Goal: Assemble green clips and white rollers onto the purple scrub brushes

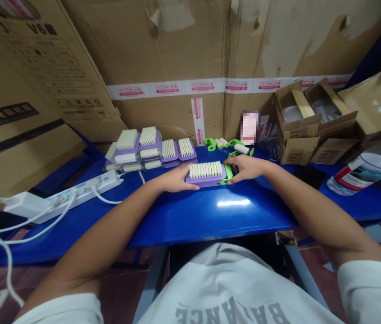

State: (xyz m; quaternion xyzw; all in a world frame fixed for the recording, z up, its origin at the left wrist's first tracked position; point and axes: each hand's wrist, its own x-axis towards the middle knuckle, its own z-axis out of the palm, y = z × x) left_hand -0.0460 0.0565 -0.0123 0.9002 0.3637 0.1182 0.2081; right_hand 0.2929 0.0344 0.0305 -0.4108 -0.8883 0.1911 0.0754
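On the blue table lies a purple brush block (206, 178) with rows of cream bristles facing up. My left hand (179, 178) is wrapped around its left end, thumb along the near side. At the right end of the block sits a bright green clip (227, 174), and my right hand (244, 168) grips it with thumb and fingers; I cannot tell whether it is fully fixed on. Behind my left hand stand several similar purple brushes (149, 139) stacked together. Loose green clips (210, 144) and cream rollers (241, 149) lie behind my right hand.
A white power strip (85, 191) with plugged cables lies at the left. Small open cardboard boxes (298, 135) stand at the right, near a labelled plastic bottle (356, 173). Large cardboard sheets (177, 54) wall off the back. The table's front edge (210, 240) runs close to my body.
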